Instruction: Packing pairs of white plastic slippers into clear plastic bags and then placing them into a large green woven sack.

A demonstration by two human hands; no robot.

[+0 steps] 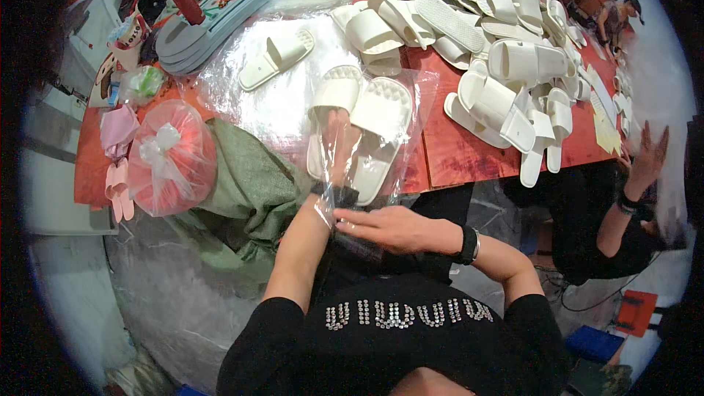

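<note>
My left hand [339, 136] reaches into a clear plastic bag [422, 114], its fingertips tucked at the strap of a white slipper [337, 86]. Beside that one, in the same bag, lies a second white slipper [383, 110] with a quilted footbed. Film wraps loosely around my left wrist. Close to that wrist, my right hand [396, 227] has its fingers out straight and pressed together, with the bag's near edge at their tips. A stack of clear bags [242, 114] lies under and behind the pair, with a single white slipper [277, 59] on top.
White slippers [506, 59] are heaped across the red table [436, 139] on the right. Left stand grey-blue trays [220, 18], a tied bag of red items [176, 158], pink slippers [119, 191] and green sacking [246, 176]. A co-worker's hand [645, 158] is raised at right.
</note>
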